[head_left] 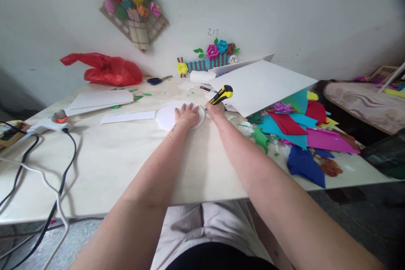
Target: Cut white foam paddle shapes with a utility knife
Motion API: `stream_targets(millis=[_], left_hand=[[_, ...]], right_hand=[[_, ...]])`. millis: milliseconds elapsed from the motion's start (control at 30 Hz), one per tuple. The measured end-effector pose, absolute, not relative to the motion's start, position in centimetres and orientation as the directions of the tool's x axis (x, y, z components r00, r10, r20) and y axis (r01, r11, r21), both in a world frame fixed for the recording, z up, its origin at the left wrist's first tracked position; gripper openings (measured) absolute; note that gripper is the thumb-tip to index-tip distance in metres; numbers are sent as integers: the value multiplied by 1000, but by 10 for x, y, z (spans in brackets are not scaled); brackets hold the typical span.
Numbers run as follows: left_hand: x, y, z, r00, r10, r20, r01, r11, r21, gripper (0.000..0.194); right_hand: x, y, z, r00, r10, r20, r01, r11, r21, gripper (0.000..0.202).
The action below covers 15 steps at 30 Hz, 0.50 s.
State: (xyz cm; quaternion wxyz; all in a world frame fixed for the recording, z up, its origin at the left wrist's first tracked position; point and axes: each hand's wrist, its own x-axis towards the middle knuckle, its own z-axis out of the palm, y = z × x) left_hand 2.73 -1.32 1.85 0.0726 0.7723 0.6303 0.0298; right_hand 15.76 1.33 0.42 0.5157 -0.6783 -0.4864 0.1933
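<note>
Disc [164, 114] lies on the counter [126, 168], left hand [187, 115] spread flat on it; right hand's [215, 111] grip is closed around a cutter [221, 95] at the disc's right edge.

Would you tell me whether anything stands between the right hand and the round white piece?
Nothing visible does: the right hand, gripping the yellow cutter, is beside the edge of the round white piece, on which the left hand lies. The large white board is beyond the cutter, not between.
</note>
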Motion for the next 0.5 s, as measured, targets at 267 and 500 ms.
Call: stream_targets(millis=[267, 500], left_hand=[[26, -12, 16, 210, 977, -29, 967, -203, 156, 59], [26, -13, 15, 214, 977, 17, 964, -214, 160, 57]], right_hand=[[159, 10, 7, 602, 767, 221, 406, -56, -912, 17], [162, 15, 5, 567, 802, 190, 393, -61, -918, 21]])
